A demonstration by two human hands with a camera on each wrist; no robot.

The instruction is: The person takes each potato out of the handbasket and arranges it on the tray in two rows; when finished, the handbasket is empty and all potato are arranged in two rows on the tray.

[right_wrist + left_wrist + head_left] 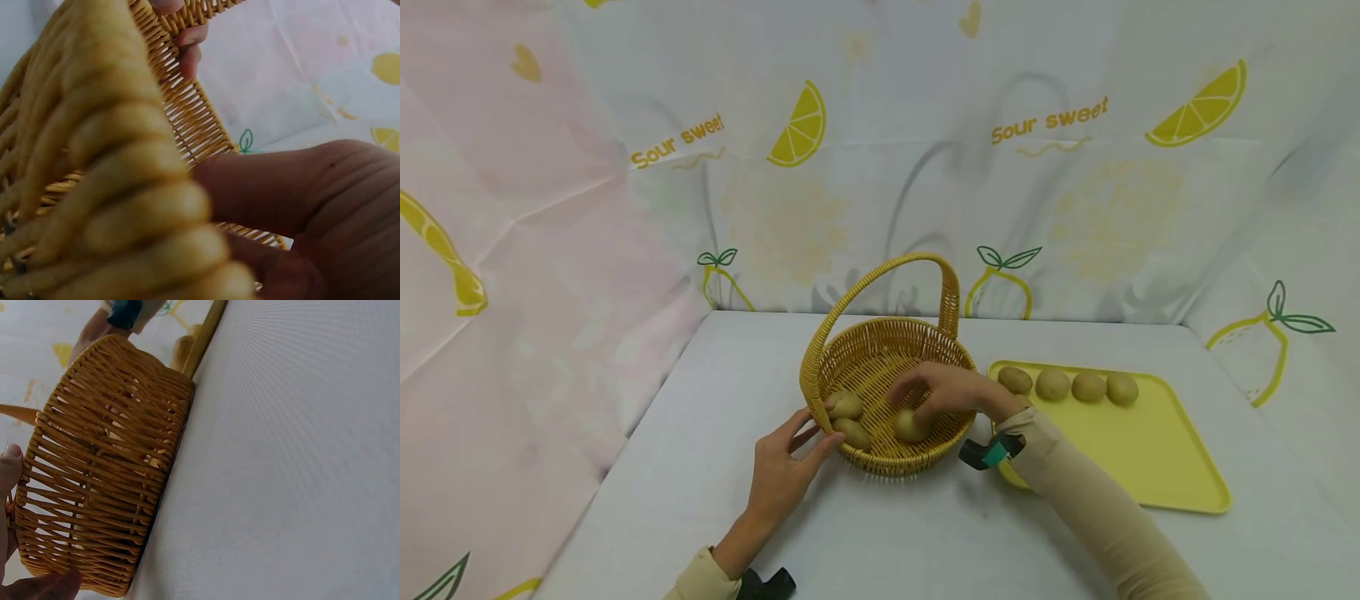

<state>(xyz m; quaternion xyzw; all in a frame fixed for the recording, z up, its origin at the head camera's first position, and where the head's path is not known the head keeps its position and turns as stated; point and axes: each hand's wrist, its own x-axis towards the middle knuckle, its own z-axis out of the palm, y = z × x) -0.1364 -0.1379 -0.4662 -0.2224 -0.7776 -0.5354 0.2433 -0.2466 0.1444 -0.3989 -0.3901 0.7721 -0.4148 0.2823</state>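
Note:
A yellow woven basket [887, 462] with a tall arched handle stands on the white table. My left hand [784, 467] grips its left rim by the foot of the handle, thumb at the front; the left wrist view shows fingertips against the wicker side [100, 469]. My right hand [942, 390] reaches over the right rim, fingers spread loosely above a potato [912, 427], thumb at its upper edge. Two more potatoes lie by the left wall, one behind [845, 405] and one in front [853, 434]. In the right wrist view the near rim [137, 169] hides my right fingertips.
Right of the basket lies a yellow tray [1150, 458], with several potatoes [1088, 387] in a row along its far edge. My right forearm [1086, 500] crosses over the tray's near left corner. A lemon-print cloth [880, 192] hangs behind the table [737, 358].

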